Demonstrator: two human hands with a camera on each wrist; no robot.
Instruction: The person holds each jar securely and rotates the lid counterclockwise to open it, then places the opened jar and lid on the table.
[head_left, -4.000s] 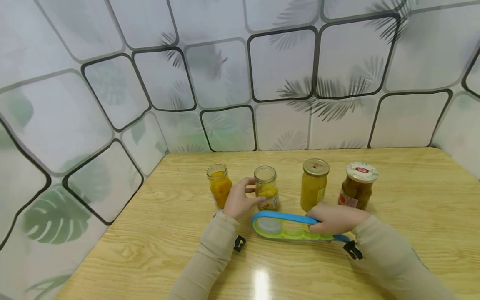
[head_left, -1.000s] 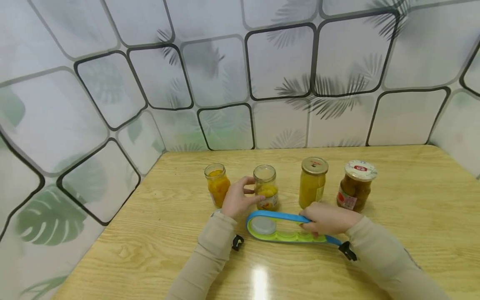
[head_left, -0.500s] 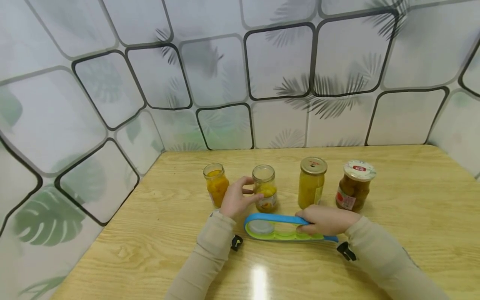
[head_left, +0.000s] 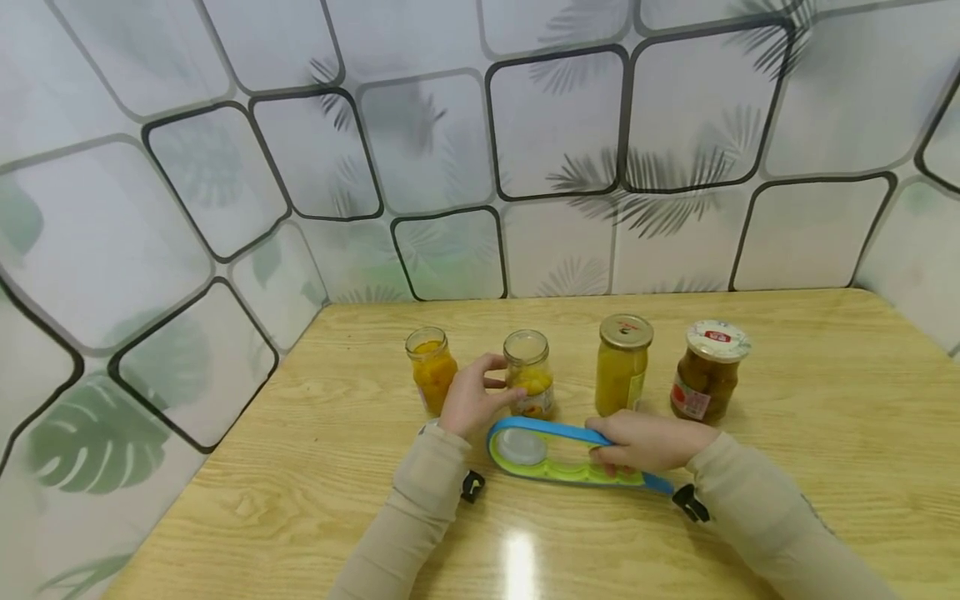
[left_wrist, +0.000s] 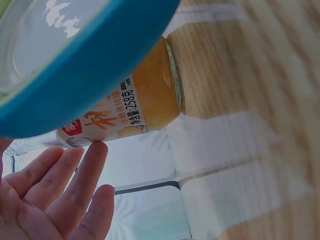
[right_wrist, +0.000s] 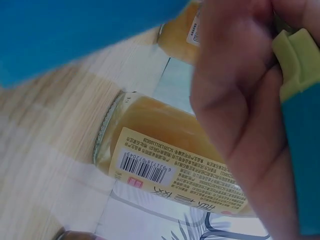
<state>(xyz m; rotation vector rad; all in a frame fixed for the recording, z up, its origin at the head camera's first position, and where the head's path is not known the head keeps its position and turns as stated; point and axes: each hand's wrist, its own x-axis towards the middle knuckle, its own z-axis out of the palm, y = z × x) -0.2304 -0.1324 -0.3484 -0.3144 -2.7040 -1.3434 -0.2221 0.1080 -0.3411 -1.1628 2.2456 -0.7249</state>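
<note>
On a wood-grain table (head_left: 285,500) before walls (head_left: 562,125) printed with rounded outlines and leaves stand 4 jars (head_left: 622,371) — 2 lidless, 2 capped. The left hand (head_left: 472,400), half curled, holds 1 lidless yellow-fruit jar (head_left: 534,381); the right hand (head_left: 652,440) grips 1 blue-and-green opener (head_left: 558,429) just in front — 1 pale disc (head_left: 521,447) inside.

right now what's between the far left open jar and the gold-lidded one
A second open jar, with yellow pieces in it, stands between them, and the left hand is against its left side. The head view shows this.
</note>
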